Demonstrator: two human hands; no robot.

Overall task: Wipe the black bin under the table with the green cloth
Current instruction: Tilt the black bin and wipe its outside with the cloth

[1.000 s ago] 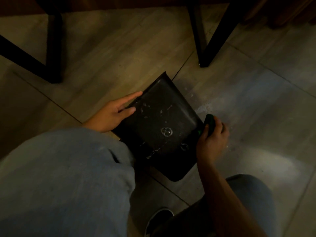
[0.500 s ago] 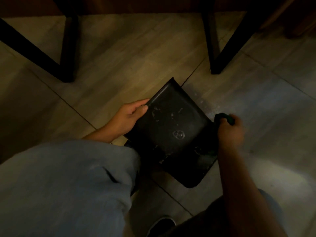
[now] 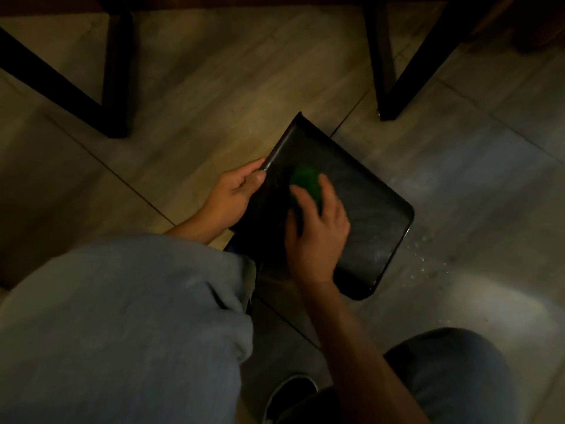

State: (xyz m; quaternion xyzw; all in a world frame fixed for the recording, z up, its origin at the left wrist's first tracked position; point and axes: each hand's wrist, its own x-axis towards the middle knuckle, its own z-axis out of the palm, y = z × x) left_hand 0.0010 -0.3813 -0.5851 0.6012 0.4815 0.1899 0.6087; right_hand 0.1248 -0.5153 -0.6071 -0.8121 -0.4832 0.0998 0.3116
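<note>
Black bin point(image 3: 367, 209) tipped on floor point(image 3: 183, 87) below table legs point(image 3: 385, 65). Left hand point(image 3: 232, 194) fingers grip its rim; right hand point(image 3: 318, 228) fingers press green cloth point(image 3: 305, 182) against its side. Risk: hard strokes could slide bin from left grip

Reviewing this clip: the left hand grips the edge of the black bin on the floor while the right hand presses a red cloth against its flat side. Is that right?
Not quite: the cloth is green, not red. The head view shows the right hand pressing the green cloth against the flat side of the black bin, while the left hand grips the bin's edge. The rest stands.
</note>
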